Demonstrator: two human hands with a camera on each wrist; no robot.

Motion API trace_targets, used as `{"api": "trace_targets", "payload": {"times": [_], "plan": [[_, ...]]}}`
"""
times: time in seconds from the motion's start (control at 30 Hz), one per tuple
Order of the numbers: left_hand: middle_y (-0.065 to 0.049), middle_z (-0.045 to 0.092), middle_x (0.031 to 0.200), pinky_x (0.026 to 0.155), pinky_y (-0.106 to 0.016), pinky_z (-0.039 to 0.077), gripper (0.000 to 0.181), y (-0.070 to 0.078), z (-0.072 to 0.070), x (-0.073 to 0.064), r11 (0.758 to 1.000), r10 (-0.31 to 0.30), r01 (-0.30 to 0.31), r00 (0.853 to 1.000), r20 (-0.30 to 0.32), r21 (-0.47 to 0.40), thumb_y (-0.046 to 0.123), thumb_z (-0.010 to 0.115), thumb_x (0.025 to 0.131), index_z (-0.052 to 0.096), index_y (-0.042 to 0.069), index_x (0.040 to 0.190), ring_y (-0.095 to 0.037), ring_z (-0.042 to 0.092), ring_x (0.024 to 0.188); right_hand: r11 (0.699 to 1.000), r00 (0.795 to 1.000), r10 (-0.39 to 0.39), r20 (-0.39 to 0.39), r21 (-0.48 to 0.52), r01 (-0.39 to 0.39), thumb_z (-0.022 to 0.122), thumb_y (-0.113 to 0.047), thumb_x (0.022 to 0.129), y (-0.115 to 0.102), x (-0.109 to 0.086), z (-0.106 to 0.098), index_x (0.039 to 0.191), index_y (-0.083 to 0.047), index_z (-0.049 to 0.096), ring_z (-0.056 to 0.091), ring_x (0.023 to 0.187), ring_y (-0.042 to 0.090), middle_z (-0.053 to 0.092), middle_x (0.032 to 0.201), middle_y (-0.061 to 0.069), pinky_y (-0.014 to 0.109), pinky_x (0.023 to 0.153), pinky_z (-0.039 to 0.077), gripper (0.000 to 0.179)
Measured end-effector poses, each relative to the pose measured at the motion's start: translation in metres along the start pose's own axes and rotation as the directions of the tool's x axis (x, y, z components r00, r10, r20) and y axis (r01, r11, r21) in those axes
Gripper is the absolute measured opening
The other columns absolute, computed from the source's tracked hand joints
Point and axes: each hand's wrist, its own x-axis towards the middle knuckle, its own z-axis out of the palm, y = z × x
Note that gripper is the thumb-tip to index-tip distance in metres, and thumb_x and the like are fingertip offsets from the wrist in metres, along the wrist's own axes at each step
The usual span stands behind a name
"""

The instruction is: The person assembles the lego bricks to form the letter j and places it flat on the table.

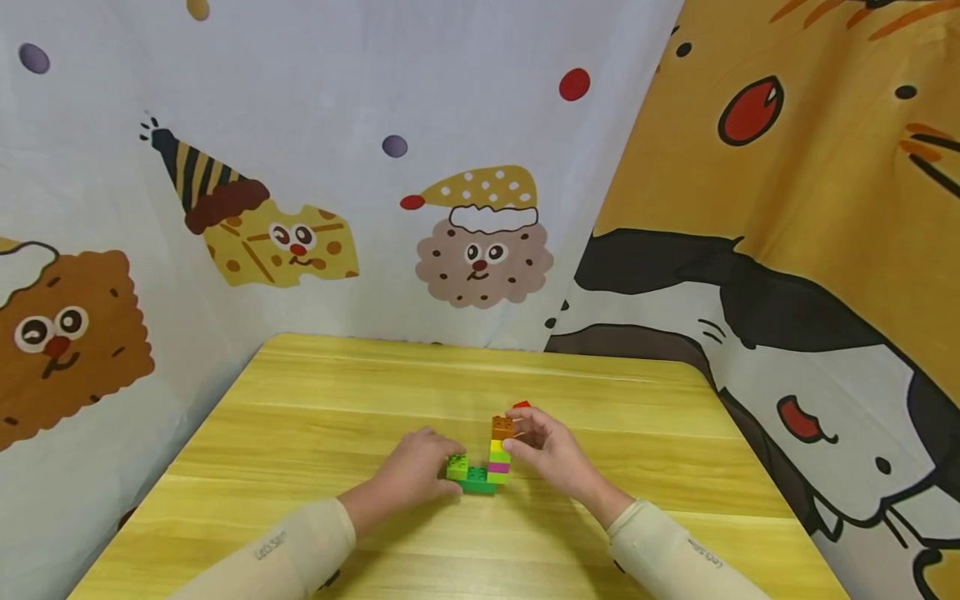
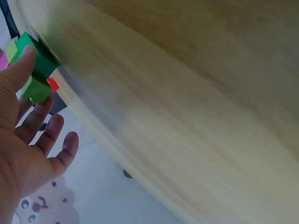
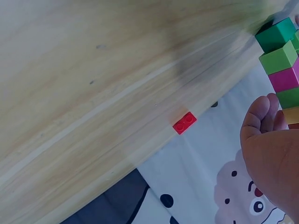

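Note:
A small build of toy building bricks stands on the table in the head view. Its dark green base brick (image 1: 477, 485) carries a light green brick (image 1: 457, 467) on the left. On the right rises a column with light green, magenta (image 1: 498, 468), green, yellow and, on top, an orange brick (image 1: 502, 427). My left hand (image 1: 412, 468) holds the build's left end; in the left wrist view its thumb lies on the dark green brick (image 2: 37, 56), the other fingers spread. My right hand (image 1: 553, 450) pinches the column near its top, thumb and fingertips at the orange and yellow bricks.
A loose red two-stud brick (image 3: 184, 122) lies on the wooden table (image 1: 337, 392), behind my right hand in the head view. Printed cloth (image 1: 315, 150) hangs behind the table and along its sides.

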Motion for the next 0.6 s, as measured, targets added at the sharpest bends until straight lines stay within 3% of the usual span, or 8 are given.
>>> {"api": "trace_targets", "payload": {"times": [0.17,0.6], "plan": [[-0.005,0.074,0.133,0.107,-0.054,0.054,0.064,0.009,0.004,0.0,0.99,0.002,-0.007,0.999,0.033,0.14,0.045,0.09,0.084,0.069,0.014,0.137,-0.027,0.066,0.123,1.0,1.0,0.023,-0.001,0.0,-0.023,0.075,-0.025,0.102,0.0,0.001,0.001,0.146,-0.014,0.059,0.072,0.114,0.025,0.071,0.126,0.013,0.024,0.09,0.06,0.049],[-0.002,0.074,0.116,0.109,-0.052,0.054,0.055,0.014,0.006,0.0,0.987,0.03,-0.037,0.998,0.047,0.154,0.045,0.085,0.089,0.065,0.012,0.127,-0.022,0.067,0.112,0.998,0.998,0.039,-0.04,-0.038,-0.04,0.072,-0.029,0.104,0.003,0.007,0.002,0.149,-0.018,0.06,0.071,0.112,0.024,0.072,0.129,0.01,0.03,0.091,0.061,0.047]]}}
